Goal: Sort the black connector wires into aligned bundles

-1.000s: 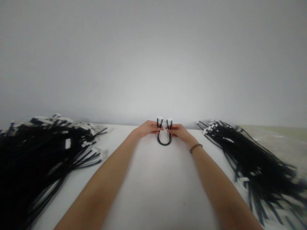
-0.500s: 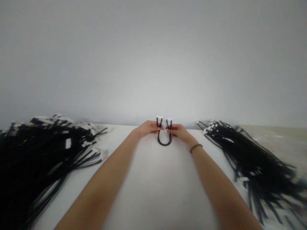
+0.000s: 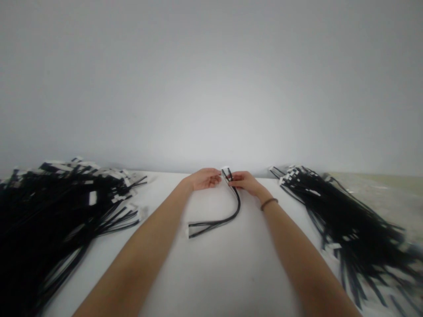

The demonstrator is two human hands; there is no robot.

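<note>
Black cable [image 3: 238, 207] sits in right grip [image 3: 244, 181], cable pile [image 3: 346, 220] beside clear plastic [image 3: 375, 193].

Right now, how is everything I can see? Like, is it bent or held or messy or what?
Cable: bent, pinched near one end, the other end loose.
Right hand: closed on the cable.
Left hand: half open, close to the cable; touching or not, I can't tell.
Left pile: heaped and messy.
Right pile: mostly lined up, ends fanned out.
Plastic: crumpled.
Band: worn.
</note>
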